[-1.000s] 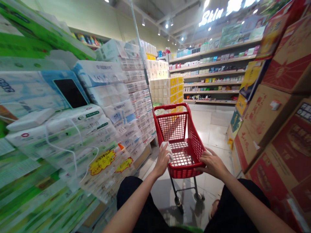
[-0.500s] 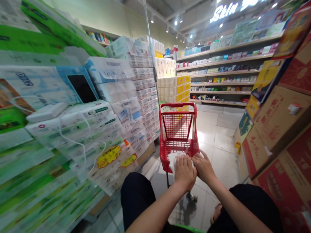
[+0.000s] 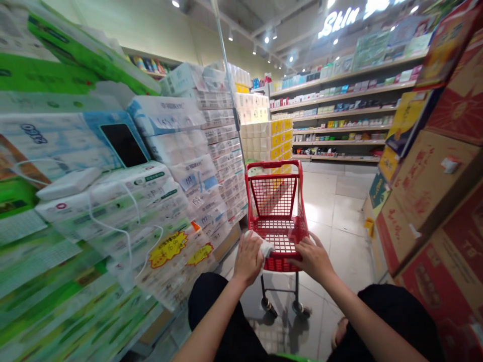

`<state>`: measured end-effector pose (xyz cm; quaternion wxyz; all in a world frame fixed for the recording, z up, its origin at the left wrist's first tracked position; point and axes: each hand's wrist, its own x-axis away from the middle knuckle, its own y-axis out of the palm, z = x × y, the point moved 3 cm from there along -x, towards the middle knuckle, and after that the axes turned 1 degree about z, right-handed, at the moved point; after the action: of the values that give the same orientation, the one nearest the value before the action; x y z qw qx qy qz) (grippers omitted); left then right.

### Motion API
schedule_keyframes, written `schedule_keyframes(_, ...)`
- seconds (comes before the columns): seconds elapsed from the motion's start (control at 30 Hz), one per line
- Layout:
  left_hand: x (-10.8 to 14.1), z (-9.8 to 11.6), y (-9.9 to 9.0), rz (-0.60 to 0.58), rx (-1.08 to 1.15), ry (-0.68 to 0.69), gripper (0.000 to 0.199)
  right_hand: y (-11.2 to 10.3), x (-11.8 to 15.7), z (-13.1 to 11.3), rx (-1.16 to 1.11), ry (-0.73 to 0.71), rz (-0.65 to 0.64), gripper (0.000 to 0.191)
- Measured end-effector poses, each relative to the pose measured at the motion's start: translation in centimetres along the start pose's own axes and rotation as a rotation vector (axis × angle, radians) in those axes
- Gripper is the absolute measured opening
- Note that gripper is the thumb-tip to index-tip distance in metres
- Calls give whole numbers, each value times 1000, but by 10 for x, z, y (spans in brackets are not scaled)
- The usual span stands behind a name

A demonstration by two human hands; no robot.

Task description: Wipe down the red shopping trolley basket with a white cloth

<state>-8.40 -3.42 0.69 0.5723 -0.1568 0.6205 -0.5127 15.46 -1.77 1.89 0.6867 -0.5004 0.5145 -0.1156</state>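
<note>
A small red shopping cart (image 3: pixel 273 198) stands upright between my knees, its basket towards me. My left hand (image 3: pixel 249 260) is closed over a white cloth (image 3: pixel 267 247) and presses it against the near left corner of the basket rim. Part of the cloth is hidden under the fingers. On the opposite corner, my right hand (image 3: pixel 312 256) grips the cart's rim, thumb on the near edge and fingers along the right side. Beneath the basket, dark legs end in caster wheels (image 3: pixel 301 307) on the tiled floor.
Stacked tissue packs (image 3: pixel 196 171) rise on the left, with a dark-screened phone (image 3: pixel 124 145) and white cables on them. Cardboard boxes (image 3: pixel 433 181) line the right. A thin metal pole (image 3: pixel 226 65) stands behind the cart. Stocked shelves (image 3: pixel 339 113) fill the back.
My left hand has slid the cloth leftward along the near rim, from the middle to the left corner. My right hand stays at the right corner. The view has shifted slightly.
</note>
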Motion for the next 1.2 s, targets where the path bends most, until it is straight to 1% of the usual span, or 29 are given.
schedule_keyframes(0.13,0,45,22,2,-45,-19,31,6,-3,-4,5,25,-29,14)
schedule_keyframes(0.2,-2,65,29,-6,-64,-35,32,8,-3,-6,-3,38,-47,9)
schedule_keyframes(0.27,-5,77,31,-26,-66,-23,33,7,-3,-6,-12,47,-57,6)
schedule_keyframes(0.33,-8,78,28,-65,-48,36,36,3,-1,-3,-24,44,-66,7)
schedule_keyframes(0.4,-9,68,20,-120,-21,126,40,-3,1,3,-48,14,-83,7)
schedule_keyframes(0.5,-8,41,7,-177,-7,198,34,-13,4,14,-99,-76,-141,14)
schedule_keyframes(0.57,-9,22,1,-179,-16,212,26,-17,6,20,-116,-118,-181,17)
schedule_keyframes(0.67,-12,-1,-3,-167,-22,257,25,-18,4,22,-118,-130,-201,16)
schedule_keyframes(0.77,-19,-20,-4,-164,-25,268,28,-13,0,14,-117,-126,-192,18)
schedule_keyframes(0.97,-31,-60,-7,-191,-35,258,28,-7,-13,-18,-119,-105,-151,28)
schedule_keyframes(1.03,-32,-69,-7,-188,-37,241,28,-5,-19,-23,-126,-91,-165,31)
schedule_keyframes(1.1,-32,-74,-7,-180,-36,227,28,-3,-25,-21,-162,-138,-212,33)
schedule_keyframes(1.17,-30,-72,-6,-180,-24,231,30,-2,-31,-9,-197,-218,-241,38)
schedule_keyframes(1.2,-30,-70,-5,-181,-16,236,31,-2,-33,-1,-199,-251,-236,43)
